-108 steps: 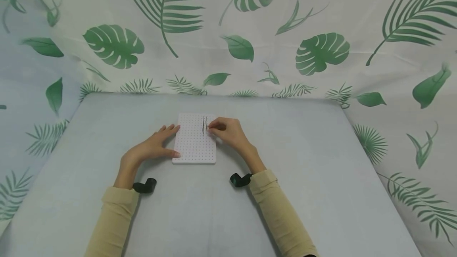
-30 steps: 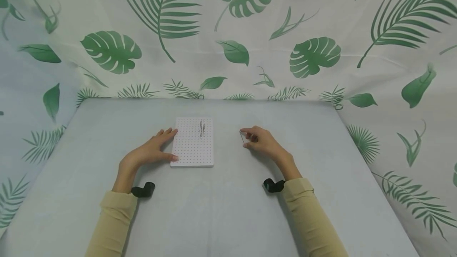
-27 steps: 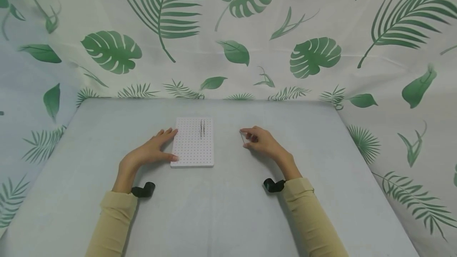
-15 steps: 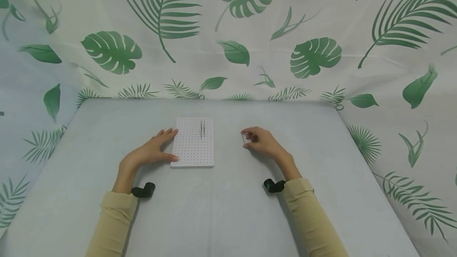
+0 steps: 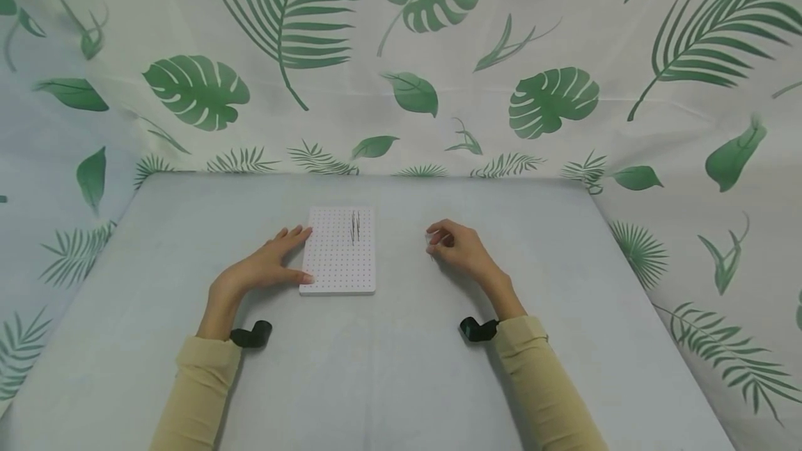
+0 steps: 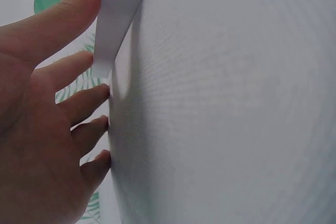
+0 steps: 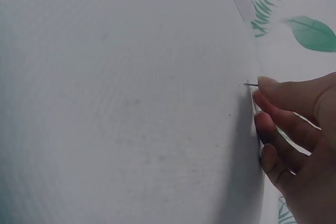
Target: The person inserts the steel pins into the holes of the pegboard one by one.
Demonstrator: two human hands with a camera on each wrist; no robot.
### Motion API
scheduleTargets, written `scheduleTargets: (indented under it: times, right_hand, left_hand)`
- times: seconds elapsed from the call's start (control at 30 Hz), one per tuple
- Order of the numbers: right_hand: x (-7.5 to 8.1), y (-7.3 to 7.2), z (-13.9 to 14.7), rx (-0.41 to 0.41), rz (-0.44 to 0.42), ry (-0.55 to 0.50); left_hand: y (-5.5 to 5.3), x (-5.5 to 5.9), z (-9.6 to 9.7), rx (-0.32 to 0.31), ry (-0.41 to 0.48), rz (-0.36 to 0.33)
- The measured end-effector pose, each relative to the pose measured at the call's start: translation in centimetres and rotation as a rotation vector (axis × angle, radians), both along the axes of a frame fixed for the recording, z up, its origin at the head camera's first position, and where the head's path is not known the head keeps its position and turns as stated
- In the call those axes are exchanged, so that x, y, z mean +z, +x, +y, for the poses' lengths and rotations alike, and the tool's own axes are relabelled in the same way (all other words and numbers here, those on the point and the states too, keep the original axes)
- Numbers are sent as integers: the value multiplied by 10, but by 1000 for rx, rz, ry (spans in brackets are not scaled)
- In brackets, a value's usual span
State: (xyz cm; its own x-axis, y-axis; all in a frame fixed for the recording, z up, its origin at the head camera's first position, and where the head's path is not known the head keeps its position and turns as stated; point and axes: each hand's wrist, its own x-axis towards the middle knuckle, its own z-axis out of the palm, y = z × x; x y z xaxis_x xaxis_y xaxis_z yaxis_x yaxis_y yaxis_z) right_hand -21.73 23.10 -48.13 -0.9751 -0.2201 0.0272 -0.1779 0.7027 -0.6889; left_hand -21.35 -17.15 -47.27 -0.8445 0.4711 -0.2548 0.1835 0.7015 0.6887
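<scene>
A white pegboard [image 5: 335, 263] with rows of small holes lies flat on the table. Several thin dark metal pins [image 5: 353, 228] stand in its upper right part; their exact number is hard to tell. My left hand [image 5: 260, 266] is spread at the board's left side, thumb on its lower left edge and a fingertip at the upper left edge. To the right of the board, my right hand [image 5: 460, 249] pinches a thin metal pin [image 7: 251, 84] between thumb and fingers, close over the tabletop. Only a short end of this pin sticks out past the thumb in the right wrist view.
A pale table [image 5: 401, 367] spreads under both hands. Behind it hangs a white cloth [image 5: 464, 103] printed with green leaves. Black wrist cameras [image 5: 253, 334] sit at both sleeve cuffs.
Since the oldest frame my right hand has moved right, from the board to the tabletop. In the last half second its thumb and fingertips have drawn closer along the pin. My left hand stays put.
</scene>
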Motion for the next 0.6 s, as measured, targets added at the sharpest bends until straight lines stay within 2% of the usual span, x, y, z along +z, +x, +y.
scheduleTargets:
  times: [0.33, 0.6]
  right_hand:
    - [1, -1, -12, -39, 13, -43]
    - [5, -3, -24, -23, -13, -110]
  left_hand:
    - [0, -1, -2, 2, 10, -1]
    - [-1, 0, -1, 7, -4, -11]
